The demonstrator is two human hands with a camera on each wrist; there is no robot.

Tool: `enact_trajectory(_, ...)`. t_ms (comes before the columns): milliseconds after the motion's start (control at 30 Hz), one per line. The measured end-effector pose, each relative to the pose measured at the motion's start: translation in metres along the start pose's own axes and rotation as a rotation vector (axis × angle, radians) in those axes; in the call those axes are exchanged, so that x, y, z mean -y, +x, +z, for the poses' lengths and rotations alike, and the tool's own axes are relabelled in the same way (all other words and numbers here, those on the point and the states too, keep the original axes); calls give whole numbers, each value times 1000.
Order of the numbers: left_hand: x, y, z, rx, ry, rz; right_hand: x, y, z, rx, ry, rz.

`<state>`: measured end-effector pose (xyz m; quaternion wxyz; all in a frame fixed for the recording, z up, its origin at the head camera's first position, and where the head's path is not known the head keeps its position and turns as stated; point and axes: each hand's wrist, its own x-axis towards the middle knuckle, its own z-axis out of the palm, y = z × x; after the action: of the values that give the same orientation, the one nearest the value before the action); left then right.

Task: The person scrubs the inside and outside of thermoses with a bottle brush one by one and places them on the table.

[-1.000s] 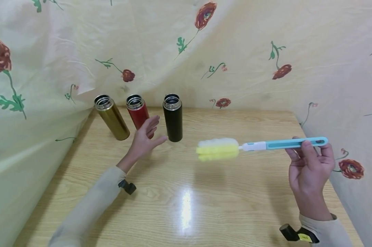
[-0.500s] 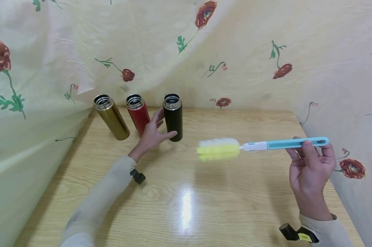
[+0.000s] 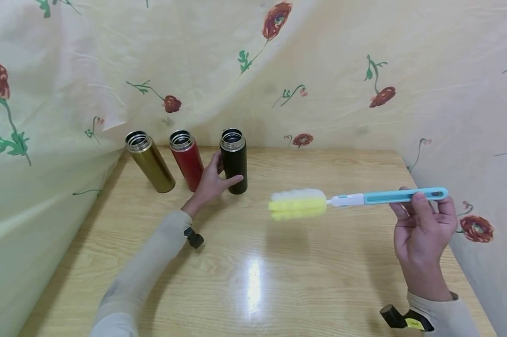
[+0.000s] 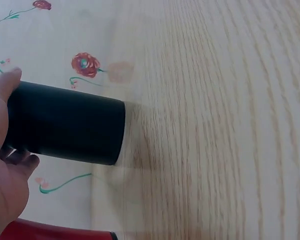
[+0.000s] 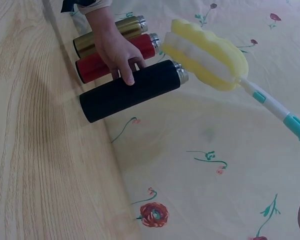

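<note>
My left hand is at the black thermos, its thumb across the front and its fingers going round behind. In the left wrist view the thumb and fingertips lie on opposite sides of the black thermos. The thermos stands upright and lidless, its steel neck facing up. My right hand pinches the blue handle of a bottle brush and holds it level above the table. The brush's yellow and white sponge head points left, towards the bottles.
A red thermos stands just left of the black one, close by my left hand. Further left is a gold thermos; both are lidless. The wooden table is bordered by a flowered cloth at the back and sides.
My left hand has moved right, from in front of the red thermos to the black one, and has closed round it. The right hand and bottle brush have stayed almost still.
</note>
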<state>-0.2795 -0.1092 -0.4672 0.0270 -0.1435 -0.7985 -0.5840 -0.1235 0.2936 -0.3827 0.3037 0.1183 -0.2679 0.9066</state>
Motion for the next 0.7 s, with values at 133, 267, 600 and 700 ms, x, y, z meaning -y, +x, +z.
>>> enact_trajectory(133,0,2,1,-10,-20,-8,1,0,-1,7,-2,2)
enact_trajectory(267,0,3,0,-17,-33,-10,1,2,-2,18,4,6)
enact_trajectory(600,-5,-5,-3,-8,36,37,1,3,-1,-9,-13,17)
enact_trajectory(700,-9,-9,-4,-4,43,57,1,3,-1,-13,-19,20)
